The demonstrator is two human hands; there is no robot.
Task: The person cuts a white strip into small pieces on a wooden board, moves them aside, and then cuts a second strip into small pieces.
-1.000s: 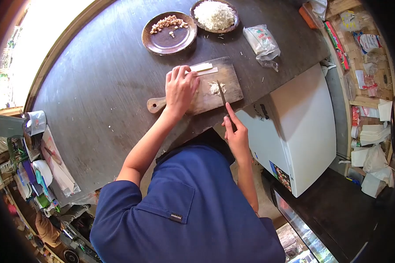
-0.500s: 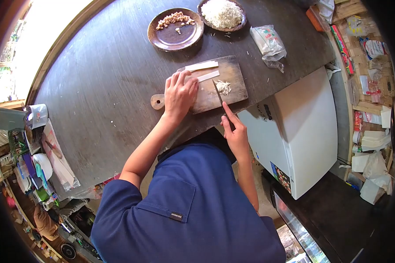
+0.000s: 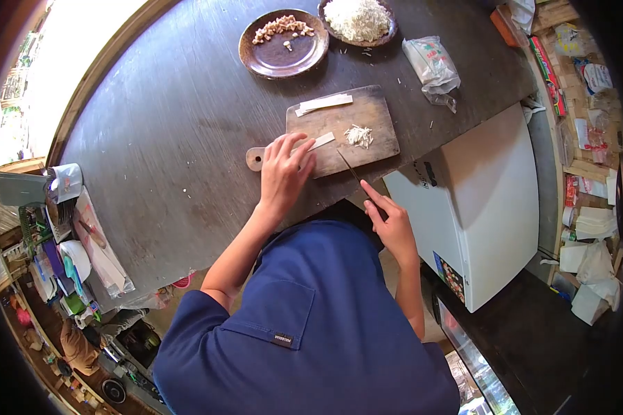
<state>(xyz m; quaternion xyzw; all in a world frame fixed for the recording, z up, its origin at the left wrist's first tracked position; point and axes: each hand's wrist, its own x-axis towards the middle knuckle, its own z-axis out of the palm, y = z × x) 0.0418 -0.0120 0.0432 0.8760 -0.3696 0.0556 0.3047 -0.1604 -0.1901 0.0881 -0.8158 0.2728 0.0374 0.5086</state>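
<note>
Head cam: left hand (image 3: pixel 280 173), fingers kinda loosely spread, at a pale strip (image 3: pixel 323 141) on the wooden cutting board (image 3: pixel 377 114); right hand (image 3: pixel 396 232)'s wrapped round a knife (image 3: pixel 349 165), index stretched out.

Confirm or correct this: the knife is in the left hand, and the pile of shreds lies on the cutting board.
Wrong hand: the head view shows the knife in the right hand, not the left hand. The pile of shreds does lie on the cutting board.

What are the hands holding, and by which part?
The right hand grips the knife by its handle. The left hand is at one end of a pale strip; its grip is unclear.
</note>
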